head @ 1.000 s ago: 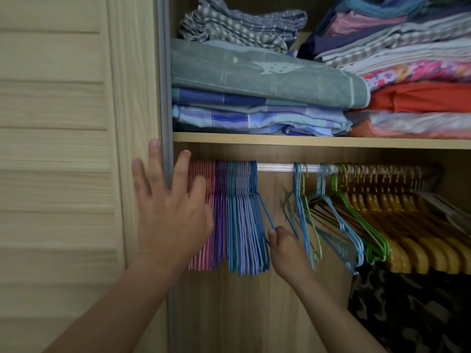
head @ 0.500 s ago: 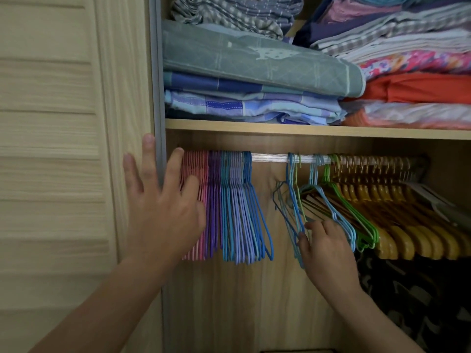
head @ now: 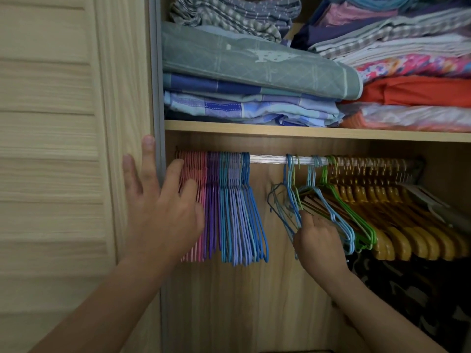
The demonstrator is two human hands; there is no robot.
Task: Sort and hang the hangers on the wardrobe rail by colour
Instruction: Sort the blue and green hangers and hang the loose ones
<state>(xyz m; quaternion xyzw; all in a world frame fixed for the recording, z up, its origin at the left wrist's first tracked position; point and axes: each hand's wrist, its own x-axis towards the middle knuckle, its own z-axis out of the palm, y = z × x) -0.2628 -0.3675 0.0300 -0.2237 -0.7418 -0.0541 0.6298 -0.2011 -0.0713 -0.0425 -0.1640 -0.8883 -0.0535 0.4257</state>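
Note:
A silver rail (head: 267,159) runs under the shelf. At its left end hang tight bunches of pink hangers (head: 196,174), purple hangers (head: 212,200) and blue hangers (head: 244,212). My left hand (head: 163,212) lies spread against the pink bunch, fingers apart, two fingers on the wardrobe frame. Right of a bare gap, a few loose blue hangers (head: 289,189) hang mixed with a green hanger (head: 356,220). My right hand (head: 318,240) is curled around the lower wires of the loose blue hangers. Wooden yellow hangers (head: 407,230) fill the rail's right part.
A wooden shelf (head: 305,133) above the rail carries stacks of folded linen (head: 254,64). A louvred door (head: 51,149) stands at the left. A dark patterned garment (head: 420,296) hangs below the yellow hangers.
My right hand went from the sorted blue bunch rightward to the loose blue hangers and closed on them. My left hand stayed on the pink bunch.

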